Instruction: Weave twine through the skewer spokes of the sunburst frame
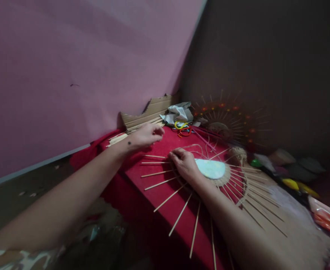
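Here the right hand (185, 164) presses flat, fingers spread, on the sunburst frame (210, 170) (sticks radiating outward); left hand (147, 135) pinches, contents unclear, just beyond the stick bundle (118, 138).

1. The bare left arm is stretched forward, and the left hand (147, 135) is held with fingers loosely curled.
2. The right hand (185, 163) is laid palm down, fingers bent.

Right hand (185, 164) hides the woven disc's (212, 168) left part (far objects blurred).
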A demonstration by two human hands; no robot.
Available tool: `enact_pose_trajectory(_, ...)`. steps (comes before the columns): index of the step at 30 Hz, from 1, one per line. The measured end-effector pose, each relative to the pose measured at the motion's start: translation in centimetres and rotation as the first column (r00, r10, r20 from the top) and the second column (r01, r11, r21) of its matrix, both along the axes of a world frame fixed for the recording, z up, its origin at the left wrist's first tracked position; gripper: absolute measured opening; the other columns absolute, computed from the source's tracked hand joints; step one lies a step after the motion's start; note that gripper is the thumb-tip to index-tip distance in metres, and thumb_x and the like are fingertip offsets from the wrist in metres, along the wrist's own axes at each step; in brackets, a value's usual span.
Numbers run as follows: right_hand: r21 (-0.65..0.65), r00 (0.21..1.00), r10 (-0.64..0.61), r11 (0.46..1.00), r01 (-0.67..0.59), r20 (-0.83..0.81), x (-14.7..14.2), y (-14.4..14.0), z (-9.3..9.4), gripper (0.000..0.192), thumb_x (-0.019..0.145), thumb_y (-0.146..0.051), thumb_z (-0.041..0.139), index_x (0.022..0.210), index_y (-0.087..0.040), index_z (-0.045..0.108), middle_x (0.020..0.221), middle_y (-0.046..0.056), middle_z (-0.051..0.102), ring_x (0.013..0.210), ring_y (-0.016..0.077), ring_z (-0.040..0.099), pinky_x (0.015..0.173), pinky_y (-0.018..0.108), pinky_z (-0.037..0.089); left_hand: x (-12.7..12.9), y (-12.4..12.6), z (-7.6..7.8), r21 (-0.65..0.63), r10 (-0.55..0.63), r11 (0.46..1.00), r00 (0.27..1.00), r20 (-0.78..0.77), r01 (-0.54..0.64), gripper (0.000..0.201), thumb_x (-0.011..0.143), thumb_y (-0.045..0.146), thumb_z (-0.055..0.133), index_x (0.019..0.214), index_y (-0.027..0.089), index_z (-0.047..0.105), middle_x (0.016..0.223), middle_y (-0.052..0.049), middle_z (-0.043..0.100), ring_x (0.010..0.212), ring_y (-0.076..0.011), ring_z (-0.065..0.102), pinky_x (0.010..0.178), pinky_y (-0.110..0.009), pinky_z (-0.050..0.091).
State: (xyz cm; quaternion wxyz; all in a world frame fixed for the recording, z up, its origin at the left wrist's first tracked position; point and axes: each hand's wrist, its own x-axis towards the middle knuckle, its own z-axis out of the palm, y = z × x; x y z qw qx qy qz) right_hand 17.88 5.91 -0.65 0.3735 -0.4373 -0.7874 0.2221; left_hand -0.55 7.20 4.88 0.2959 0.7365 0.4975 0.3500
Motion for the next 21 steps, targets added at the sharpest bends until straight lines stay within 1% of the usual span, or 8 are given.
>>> enact_pose_trajectory(2, -0.045, 0.998, -0.035, 0.998, 0.033, -0.047, 0.1, -0.1, 0.1, 0.018, 0.080, -0.027, 0.054, 0.065, -0.019, 0.060, 0.064, -0.001, 0.058, 0.063, 0.0132, 0.051, 0.062, 0.025, 0.039, -0.5, -0.5, -0.9, -0.008, -0.082, 0.997, 0.970, -0.230, 0.083, 0.023, 0.077, 0.020, 0.052, 0.094, 0.012, 0.066, 0.086, -0.005, 0.069, 0.079, -0.0178, 0.063, 0.072, -0.029, 0.049)
enact_pose_trajectory(4, -0.070, 0.994, -0.054, 0.996, 0.047, -0.095, 0.1, -0.1, 0.2, 0.018, 0.079, -0.027, 0.054, 0.064, -0.019, 0.059, 0.063, -0.001, 0.056, 0.063, 0.0132, 0.051, 0.062, 0.025, 0.039, 0.0, -1.1, -1.6, -0.006, -0.154, 0.987, 0.926, -0.344, 0.161, 0.027, 0.077, 0.022, 0.051, 0.097, 0.014, 0.068, 0.094, -0.005, 0.071, 0.087, -0.0183, 0.063, 0.077, -0.027, 0.047)
enact_pose_trajectory(5, -0.071, 0.991, -0.058, 0.996, 0.050, -0.119, 0.1, -0.1, 0.3, 0.017, 0.079, -0.027, 0.054, 0.064, -0.019, 0.058, 0.063, -0.001, 0.056, 0.064, 0.0132, 0.051, 0.063, 0.025, 0.039, 0.5, -1.4, -1.8, -0.010, -0.166, 0.985, 0.912, -0.375, 0.175, 0.028, 0.077, 0.022, 0.051, 0.098, 0.015, 0.069, 0.095, -0.005, 0.071, 0.088, -0.0181, 0.063, 0.077, -0.026, 0.046)
enact_pose_trajectory(10, -0.036, 0.973, -0.054, 0.998, 0.047, -0.226, -0.1, -0.3, 0.8, 0.014, 0.076, -0.022, 0.055, 0.063, -0.019, 0.060, 0.071, 0.001, 0.056, 0.072, 0.0141, 0.052, 0.072, 0.027, 0.041, 2.6, -1.4, -2.8, 0.006, -0.124, 0.990, 0.900, -0.418, 0.139, 0.025, 0.076, 0.020, 0.048, 0.086, 0.018, 0.071, 0.084, -0.003, 0.073, 0.079, -0.0170, 0.064, 0.067, -0.023, 0.043)
enact_pose_trajectory(14, -0.237, 0.899, -0.092, 0.971, -0.014, -0.428, -0.1, -0.3, 2.2, 0.011, 0.071, -0.021, 0.061, 0.060, -0.018, 0.060, 0.067, 0.000, 0.058, 0.071, 0.0134, 0.052, 0.074, 0.027, 0.043, 2.8, -1.2, -3.4, 0.045, -0.071, 0.994, 0.899, -0.431, 0.100, 0.026, 0.075, 0.019, 0.046, 0.079, 0.018, 0.071, 0.080, -0.006, 0.072, 0.077, -0.0198, 0.064, 0.066, -0.026, 0.042)
enact_pose_trajectory(16, -0.318, 0.845, -0.144, 0.947, -0.033, -0.516, 0.4, 0.3, 3.4, 0.011, 0.074, -0.023, 0.059, 0.063, -0.018, 0.060, 0.065, 0.000, 0.059, 0.066, 0.0129, 0.054, 0.072, 0.027, 0.046, 2.7, -1.2, -3.6, 0.056, -0.057, 0.994, 0.897, -0.439, 0.090, 0.025, 0.076, 0.022, 0.047, 0.081, 0.019, 0.071, 0.082, -0.006, 0.073, 0.079, -0.0207, 0.065, 0.068, -0.028, 0.042)
enact_pose_trajectory(18, -0.354, 0.799, -0.201, 0.935, -0.016, -0.566, 1.7, 1.4, 4.8, 0.015, 0.080, -0.023, 0.051, 0.067, -0.018, 0.058, 0.067, 0.001, 0.062, 0.064, 0.0132, 0.057, 0.069, 0.029, 0.049, 2.6, -1.1, -3.7, 0.062, -0.051, 0.994, 0.897, -0.440, 0.087, 0.024, 0.078, 0.029, 0.049, 0.083, 0.022, 0.072, 0.087, -0.005, 0.073, 0.083, -0.0212, 0.065, 0.071, -0.028, 0.043)
enact_pose_trajectory(21, -0.411, 0.723, -0.320, 0.910, 0.055, -0.612, 5.2, 3.4, 7.6, 0.021, 0.083, -0.014, 0.041, 0.064, -0.018, 0.051, 0.060, 0.002, 0.060, 0.057, 0.0140, 0.058, 0.064, 0.031, 0.051, 2.6, -1.1, -3.7, 0.068, -0.047, 0.994, 0.898, -0.438, 0.085, 0.025, 0.080, 0.036, 0.051, 0.084, 0.023, 0.072, 0.089, -0.004, 0.074, 0.086, -0.0212, 0.065, 0.073, -0.027, 0.044)
